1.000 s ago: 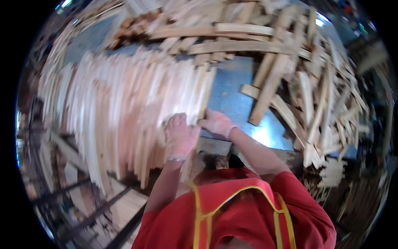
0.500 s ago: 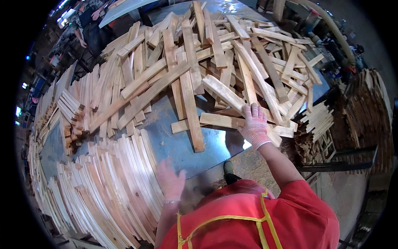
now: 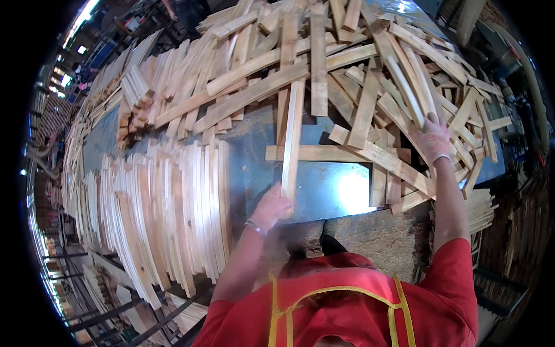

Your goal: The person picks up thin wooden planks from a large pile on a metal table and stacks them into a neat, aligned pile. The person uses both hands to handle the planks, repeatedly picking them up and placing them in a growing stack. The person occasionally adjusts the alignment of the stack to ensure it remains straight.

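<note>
My left hand [image 3: 270, 209], in a pale work glove, is closed around the near end of a wooden slat [image 3: 293, 139]. That slat is turned partly on edge, and its far end reaches into a loose heap of slats. Further right, my gloved right hand [image 3: 435, 137] grips the near end of a long pale slat [image 3: 408, 87] on the heap's right side. Its fingertips are partly hidden against the wood. Between the hands, a crosswise slat [image 3: 329, 153] and a slanting slat [image 3: 390, 165] lie near the table's front edge.
Left of my left hand, a row of slats [image 3: 185, 208] lies side by side, overhanging the front edge. The blue metal table [image 3: 254, 168] shows between row and heap. More stacked wood [image 3: 480, 208] stands at right. Sawdust covers the floor [image 3: 376, 237]. Another person [image 3: 191, 14] stands far back.
My left hand has moved from beside the left row onto a slat's near end. My right hand has shifted right to another slat. The whole view has shifted.
</note>
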The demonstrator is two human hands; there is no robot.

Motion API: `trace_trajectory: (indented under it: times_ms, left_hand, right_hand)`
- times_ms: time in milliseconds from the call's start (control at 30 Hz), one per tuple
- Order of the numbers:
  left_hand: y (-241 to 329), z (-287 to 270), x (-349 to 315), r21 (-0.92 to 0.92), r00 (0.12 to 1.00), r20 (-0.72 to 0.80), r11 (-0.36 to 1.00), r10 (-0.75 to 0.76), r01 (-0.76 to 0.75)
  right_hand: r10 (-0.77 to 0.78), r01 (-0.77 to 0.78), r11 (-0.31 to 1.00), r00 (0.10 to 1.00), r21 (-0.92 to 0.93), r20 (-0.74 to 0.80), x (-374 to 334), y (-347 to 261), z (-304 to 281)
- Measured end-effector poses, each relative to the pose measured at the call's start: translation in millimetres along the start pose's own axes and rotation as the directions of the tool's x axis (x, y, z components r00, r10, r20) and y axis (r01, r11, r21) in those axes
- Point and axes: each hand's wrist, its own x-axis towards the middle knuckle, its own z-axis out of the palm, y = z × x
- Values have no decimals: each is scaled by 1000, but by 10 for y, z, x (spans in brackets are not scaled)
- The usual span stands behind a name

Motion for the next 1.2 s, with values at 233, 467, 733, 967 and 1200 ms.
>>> trace_trajectory:
  times_ms: [233,467,733,967,1200]
  left_hand:
    - [-493,-286,-1425,-355,976,198,921,-94,161]
    - [-1232,-565,-2136,-190,993,-101,981,-59,39]
    - [-873,-648,-1930,641,877,-431,757,215,130]
    - [-1088,-722,-1390,824,799,-480,500,363,267]
    - [-1191,-786,-1196,818,725,-500,533,473,217]
  right_hand:
    - [-66,-127,745,963,654,263,-807,-581,-511]
    - [-366,-324,434,789,840,493,-1914,-2346,-175]
    - [-570,-182,636,544,750,615,-2107,-4350,-131]
    - [-717,398,609,646,686,262,-864,-4639,-464]
    - [-679,675,734,734,-72,-31,724,-4215,-2]
